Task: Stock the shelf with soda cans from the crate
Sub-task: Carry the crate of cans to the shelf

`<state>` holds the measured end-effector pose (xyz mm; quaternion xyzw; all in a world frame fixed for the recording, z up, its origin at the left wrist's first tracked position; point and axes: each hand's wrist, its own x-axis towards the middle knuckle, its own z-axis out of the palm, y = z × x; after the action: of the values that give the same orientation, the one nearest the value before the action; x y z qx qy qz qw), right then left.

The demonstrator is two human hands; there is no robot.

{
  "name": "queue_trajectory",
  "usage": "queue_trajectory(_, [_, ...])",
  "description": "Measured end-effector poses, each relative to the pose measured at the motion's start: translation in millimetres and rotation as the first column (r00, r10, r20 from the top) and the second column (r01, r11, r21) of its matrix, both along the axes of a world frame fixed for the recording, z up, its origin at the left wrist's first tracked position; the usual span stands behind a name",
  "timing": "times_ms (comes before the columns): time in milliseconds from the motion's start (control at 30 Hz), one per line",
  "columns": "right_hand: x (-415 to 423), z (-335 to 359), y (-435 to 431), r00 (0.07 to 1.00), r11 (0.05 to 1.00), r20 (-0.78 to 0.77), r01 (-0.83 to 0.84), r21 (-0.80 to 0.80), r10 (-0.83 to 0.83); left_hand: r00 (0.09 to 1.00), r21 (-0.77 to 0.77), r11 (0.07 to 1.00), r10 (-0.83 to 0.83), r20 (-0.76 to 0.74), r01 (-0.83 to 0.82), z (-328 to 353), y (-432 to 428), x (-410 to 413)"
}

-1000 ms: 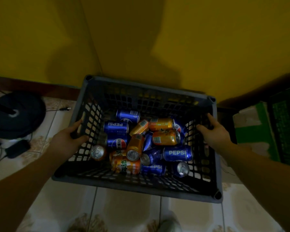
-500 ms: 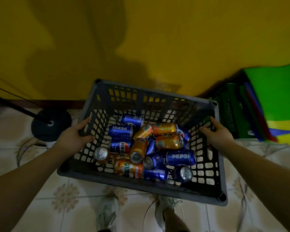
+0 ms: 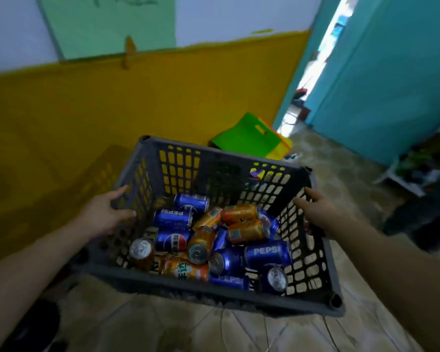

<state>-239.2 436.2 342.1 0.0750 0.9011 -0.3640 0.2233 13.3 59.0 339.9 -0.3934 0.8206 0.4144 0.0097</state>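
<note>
A dark grey slotted crate [image 3: 221,299] hangs in the air in front of me, carried between both hands. My left hand [image 3: 103,215] grips its left wall, thumb inside the slots. My right hand [image 3: 320,212] grips the right wall in the same way. Inside lie several soda cans in a loose heap: blue Pepsi cans [image 3: 267,252] and orange cans [image 3: 247,232], most on their sides. No shelf is recognisable in view.
A yellow wall [image 3: 87,110] runs along the left and back. A green and yellow bag [image 3: 249,135] leans on the floor behind the crate. To the right stands a teal door [image 3: 381,80] with a bright gap beside it. Tiled floor [image 3: 163,329] lies below.
The crate has come up off the floor and swung to the right with my view. The bag, door and upper wall have come into sight. Both hands keep their grips.
</note>
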Motion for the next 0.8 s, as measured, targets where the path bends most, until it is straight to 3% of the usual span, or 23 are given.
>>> queue_trajectory(233, [30.3, 69.6, 154.3, 0.954, 0.954, -0.016, 0.3, -0.013, -0.3, 0.956, -0.032, 0.957, -0.29, -0.036, 0.289, 56.5, 102.0, -87.9])
queue_trajectory(500, [88.2, 105.0, 333.3, 0.858, 0.861, -0.129, 0.506, 0.044, -0.498, 0.847, -0.026, 0.856, -0.516, -0.128, 0.517, 73.4, 261.3, -174.7])
queue_trajectory(667, [147.5, 109.0, 410.4, 0.716, 0.708, -0.119, 0.698, 0.105, -0.688, 0.686, 0.023, 0.688, -0.719, -0.111, 0.725, 64.5, 357.8, -225.7])
queue_trajectory(800, [207.6, 102.6, 446.4, 0.547, 0.523, -0.145, 0.834, 0.178, -0.824, 0.469, 0.004, 0.471, -0.877, -0.1, 0.882, 65.6, 437.0, -256.3])
